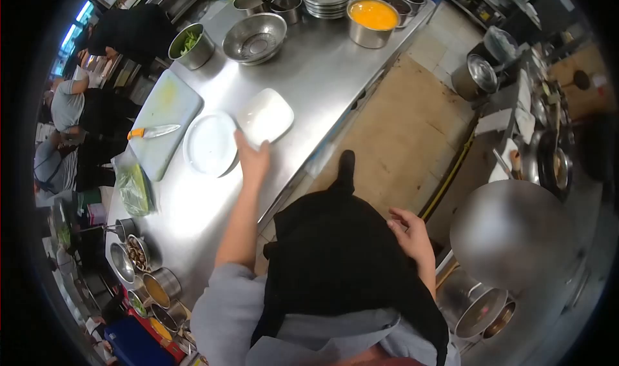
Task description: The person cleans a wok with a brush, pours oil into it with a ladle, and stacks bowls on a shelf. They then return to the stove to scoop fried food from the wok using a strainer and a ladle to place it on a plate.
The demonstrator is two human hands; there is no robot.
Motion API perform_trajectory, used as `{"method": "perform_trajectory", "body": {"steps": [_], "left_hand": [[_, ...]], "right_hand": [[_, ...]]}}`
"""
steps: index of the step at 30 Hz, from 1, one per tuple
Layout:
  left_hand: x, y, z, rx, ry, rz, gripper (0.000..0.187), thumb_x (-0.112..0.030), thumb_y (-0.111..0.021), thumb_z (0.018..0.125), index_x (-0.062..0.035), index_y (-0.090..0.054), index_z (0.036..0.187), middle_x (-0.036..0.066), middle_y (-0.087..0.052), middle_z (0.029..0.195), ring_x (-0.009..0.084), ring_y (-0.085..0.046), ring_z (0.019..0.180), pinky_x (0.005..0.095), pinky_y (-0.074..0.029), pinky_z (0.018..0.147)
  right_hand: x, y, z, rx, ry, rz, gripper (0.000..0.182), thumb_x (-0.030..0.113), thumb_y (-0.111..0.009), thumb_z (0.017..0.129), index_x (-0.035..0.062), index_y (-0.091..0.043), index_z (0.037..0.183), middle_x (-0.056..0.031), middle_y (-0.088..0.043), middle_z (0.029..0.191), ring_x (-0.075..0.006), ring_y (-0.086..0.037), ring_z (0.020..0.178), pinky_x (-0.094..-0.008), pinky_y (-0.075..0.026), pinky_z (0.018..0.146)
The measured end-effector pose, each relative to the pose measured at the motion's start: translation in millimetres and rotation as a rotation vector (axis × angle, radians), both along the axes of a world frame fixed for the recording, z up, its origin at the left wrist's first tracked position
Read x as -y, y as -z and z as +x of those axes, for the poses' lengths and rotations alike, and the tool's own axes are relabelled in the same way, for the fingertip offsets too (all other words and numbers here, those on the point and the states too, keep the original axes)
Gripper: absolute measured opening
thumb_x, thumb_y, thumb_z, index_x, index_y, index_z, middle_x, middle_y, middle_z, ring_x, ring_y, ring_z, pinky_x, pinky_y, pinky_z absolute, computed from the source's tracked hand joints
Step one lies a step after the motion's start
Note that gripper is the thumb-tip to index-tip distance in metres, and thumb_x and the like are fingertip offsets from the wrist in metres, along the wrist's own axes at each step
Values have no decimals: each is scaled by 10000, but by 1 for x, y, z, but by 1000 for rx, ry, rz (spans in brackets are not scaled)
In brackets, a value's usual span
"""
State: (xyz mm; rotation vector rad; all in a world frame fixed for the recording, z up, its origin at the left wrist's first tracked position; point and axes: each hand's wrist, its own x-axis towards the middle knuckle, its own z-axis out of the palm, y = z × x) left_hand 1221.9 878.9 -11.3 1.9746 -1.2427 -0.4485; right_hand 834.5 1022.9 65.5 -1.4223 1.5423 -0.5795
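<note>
My left hand (253,159) reaches over the steel table, its thumb and forefinger apart. It is at the right rim of a round white plate (209,145) and the near edge of a squarish white bowl (265,116). Whether the fingers touch either dish is hard to tell. Down beside the black apron (342,250), my right hand (411,232) hangs with loosely bent fingers and nothing in it. Left of the plate lies a pale cutting board (169,105) bearing a knife (155,132) with an orange handle.
On the steel table (309,95) stand a pot of orange liquid (373,23), a wide metal bowl (255,38), a pot of greens (191,46) and a plastic bag (132,188). A large round metal surface (512,234) is at my right. Other people (68,105) are beyond the table.
</note>
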Motion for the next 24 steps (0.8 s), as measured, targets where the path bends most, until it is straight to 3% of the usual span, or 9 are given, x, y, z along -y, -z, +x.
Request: {"method": "perform_trajectory", "body": {"steps": [2, 4, 7, 8, 13, 14, 20, 22, 24], "left_hand": [[0, -45, -34, 178, 185, -232, 675, -114, -569, 849, 7, -259, 1437, 236, -232, 1493, 353, -243, 1391, 447, -269, 1105], [19, -71, -86, -117, 211, -254, 569, -28, -535, 845, -32, -357, 1385, 182, -295, 1472, 322, -297, 1368, 455, -327, 1072], [67, -77, -145, -286, 419, -326, 461, 2, -538, 833, 24, -454, 1286, 196, -395, 1395, 303, -437, 1257, 398, -424, 974], [91, -79, -165, -344, 475, -419, 349, 22, -536, 834, 39, -538, 1182, 186, -524, 1255, 256, -567, 1081, 342, -479, 875], [185, -115, -229, -451, 735, -438, 247, 67, -528, 829, 55, -601, 1065, 154, -642, 971, 215, -649, 817, 290, -511, 762], [202, -122, -241, -447, 788, -445, 245, 69, -526, 829, 56, -602, 1062, 155, -644, 960, 212, -650, 811, 289, -512, 756], [268, -120, -336, -455, 907, -334, 185, 19, -600, 834, 18, -637, 1015, 139, -661, 918, 206, -653, 804, 297, -516, 751], [280, -107, -378, -380, 978, -343, 141, -20, -578, 880, -13, -638, 1007, 121, -668, 966, 212, -655, 857, 312, -518, 756], [295, -111, -420, -409, 1067, -301, 183, -69, -606, 846, -32, -633, 1023, 133, -661, 951, 293, -647, 838, 375, -516, 741]], "right_hand": [[36, 10, -19, -58, -23, 21, 323, 114, -668, 852, -6, -608, 1146, -179, -656, 1000, -257, -641, 973, -343, -493, 877], [83, -6, -29, -93, -73, 4, 330, 133, -664, 856, -12, -606, 1147, -196, -657, 1009, -280, -643, 979, -350, -493, 870], [151, -32, -54, -91, -149, 45, 342, 161, -650, 865, -29, -602, 1144, -230, -653, 1023, -318, -638, 999, -360, -490, 862], [172, -35, -64, -129, -110, 10, 348, 167, -648, 863, -26, -601, 1148, -233, -650, 1029, -327, -636, 993, -369, -491, 860], [231, -40, -115, -103, 149, -112, 373, 187, -638, 864, -22, -593, 1170, -219, -637, 1090, -321, -628, 999, -377, -484, 884], [238, -46, -126, -31, 182, -47, 365, 192, -629, 885, -25, -588, 1175, -190, -642, 1120, -269, -627, 1021, -363, -483, 897], [281, -32, -260, 414, 483, 29, 373, 185, -630, 902, -25, -566, 1204, -150, -646, 1126, -205, -632, 1001, -335, -509, 869], [306, -31, -321, 613, 621, -118, 454, 242, -561, 934, -18, -471, 1295, -181, -626, 1143, -260, -641, 984, -370, -520, 881], [331, -32, -391, 807, 782, -257, 572, 240, -534, 940, -11, -317, 1406, -228, -487, 1314, -319, -531, 1167, -420, -478, 961]]}}
